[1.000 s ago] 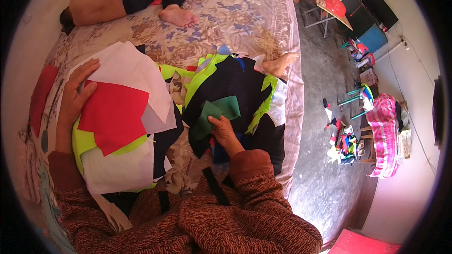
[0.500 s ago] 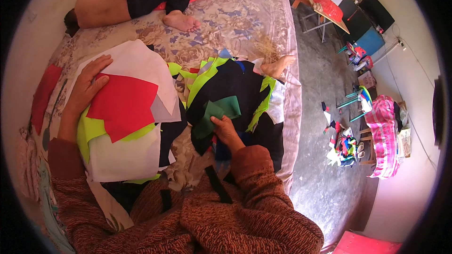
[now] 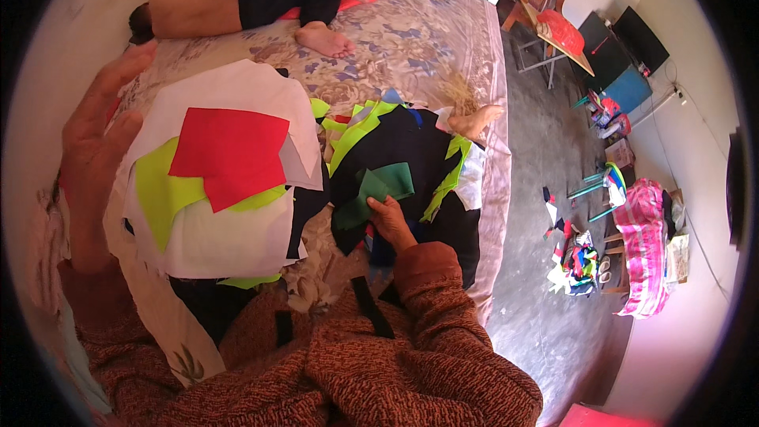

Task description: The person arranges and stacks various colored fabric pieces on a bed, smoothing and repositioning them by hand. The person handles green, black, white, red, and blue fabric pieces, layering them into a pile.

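My left hand (image 3: 103, 122) is raised at the far left, beside the left fabric pile, with its thumb and fingers apart and nothing in it. That pile has a red fabric piece (image 3: 229, 154) on top, over lime-yellow fabric (image 3: 158, 182) and white fabric (image 3: 229, 241). Between thumb and fingers, my right hand (image 3: 390, 220) pinches a dark green fabric piece (image 3: 387, 182). The green piece lies folded over a black fabric pile (image 3: 395, 138), whose edges show lime and white scraps.
A person (image 3: 198, 0) lies at the bed's far left; another bare foot (image 3: 474, 121) shows beside the black pile. The flowered bedsheet (image 3: 427, 24) lies beneath everything. Right of the bed, a scrap heap (image 3: 581, 265) is on the grey floor near a pink-covered seat (image 3: 640, 245).
My left hand has lifted off the left pile and moved out to the left. My right hand still holds the green fabric. The whole view has shifted slightly.
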A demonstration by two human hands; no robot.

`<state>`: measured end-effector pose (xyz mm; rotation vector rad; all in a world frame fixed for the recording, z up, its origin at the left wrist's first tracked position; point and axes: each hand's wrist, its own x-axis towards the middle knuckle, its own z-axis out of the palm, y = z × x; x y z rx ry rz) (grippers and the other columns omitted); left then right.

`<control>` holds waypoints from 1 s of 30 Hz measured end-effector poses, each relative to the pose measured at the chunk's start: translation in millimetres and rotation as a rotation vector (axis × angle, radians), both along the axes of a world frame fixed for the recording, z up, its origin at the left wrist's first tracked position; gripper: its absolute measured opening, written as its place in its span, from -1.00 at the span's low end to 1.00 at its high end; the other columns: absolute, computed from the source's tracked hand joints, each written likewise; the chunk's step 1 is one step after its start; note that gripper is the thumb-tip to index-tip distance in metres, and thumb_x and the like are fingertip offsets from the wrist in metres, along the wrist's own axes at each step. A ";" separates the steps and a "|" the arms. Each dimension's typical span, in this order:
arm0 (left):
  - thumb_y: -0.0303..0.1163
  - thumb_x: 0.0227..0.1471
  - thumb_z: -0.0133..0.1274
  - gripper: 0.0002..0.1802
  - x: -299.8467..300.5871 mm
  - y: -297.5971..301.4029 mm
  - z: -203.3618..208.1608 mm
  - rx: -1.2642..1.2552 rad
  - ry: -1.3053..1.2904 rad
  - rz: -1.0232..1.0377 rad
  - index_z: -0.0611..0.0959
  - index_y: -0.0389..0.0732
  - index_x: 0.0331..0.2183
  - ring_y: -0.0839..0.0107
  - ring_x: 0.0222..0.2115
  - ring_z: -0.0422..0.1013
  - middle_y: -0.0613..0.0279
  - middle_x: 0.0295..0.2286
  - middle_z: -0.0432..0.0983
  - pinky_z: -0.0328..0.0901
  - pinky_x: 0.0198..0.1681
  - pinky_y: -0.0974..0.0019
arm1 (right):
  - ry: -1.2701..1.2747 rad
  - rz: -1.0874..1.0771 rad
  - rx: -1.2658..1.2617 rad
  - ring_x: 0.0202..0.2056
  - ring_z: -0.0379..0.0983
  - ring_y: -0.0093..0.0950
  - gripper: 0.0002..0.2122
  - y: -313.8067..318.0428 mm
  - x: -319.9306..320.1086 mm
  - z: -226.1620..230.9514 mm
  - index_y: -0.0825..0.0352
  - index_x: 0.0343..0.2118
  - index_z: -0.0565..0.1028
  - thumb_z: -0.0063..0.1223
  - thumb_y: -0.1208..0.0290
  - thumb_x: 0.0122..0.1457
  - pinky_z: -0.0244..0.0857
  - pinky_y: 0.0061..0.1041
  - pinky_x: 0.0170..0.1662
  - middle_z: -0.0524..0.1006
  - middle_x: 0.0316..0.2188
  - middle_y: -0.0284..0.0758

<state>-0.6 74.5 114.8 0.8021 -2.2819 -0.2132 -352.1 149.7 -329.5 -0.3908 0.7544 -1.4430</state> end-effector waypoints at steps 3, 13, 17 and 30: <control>-0.12 0.06 0.08 -0.35 -19.9 15.5 5.3 -0.215 0.049 -0.238 0.37 -0.29 0.09 0.18 0.13 0.21 -0.02 0.07 0.31 0.06 0.20 0.16 | 0.018 -0.014 -0.001 -0.09 0.44 -0.36 -0.67 8.1 -7.6 -5.2 0.27 -0.01 0.40 0.13 0.44 0.15 0.38 -0.23 -0.05 0.49 -0.10 -0.35; 0.34 -0.13 -0.09 -0.01 68.8 -41.9 20.6 -0.180 0.349 0.349 0.29 -0.23 0.14 0.05 0.12 0.17 -0.10 0.09 0.23 0.09 0.17 0.06 | -0.008 0.032 -0.007 -0.09 0.45 -0.35 -0.63 6.8 -8.0 -6.0 0.25 0.02 0.39 0.15 0.44 0.13 0.39 -0.23 -0.05 0.49 -0.09 -0.35; 0.32 -0.12 -0.09 -0.04 61.1 -40.9 21.0 -0.155 0.331 0.329 0.30 -0.23 0.13 0.06 0.10 0.18 -0.10 0.07 0.24 0.10 0.15 0.07 | 0.003 0.041 -0.003 -0.08 0.44 -0.36 -0.63 5.8 -7.1 -5.1 0.25 0.03 0.38 0.13 0.44 0.15 0.38 -0.25 -0.05 0.48 -0.08 -0.35; 0.24 -0.10 -0.07 -0.13 14.3 9.2 -14.0 -0.020 0.223 0.131 0.34 -0.23 0.08 0.07 0.01 0.23 -0.09 0.02 0.28 0.14 0.07 0.08 | 0.052 0.049 -0.002 -0.07 0.43 -0.38 -0.63 6.2 -9.1 -4.2 0.27 0.04 0.36 0.11 0.41 0.16 0.36 -0.29 -0.05 0.46 -0.05 -0.35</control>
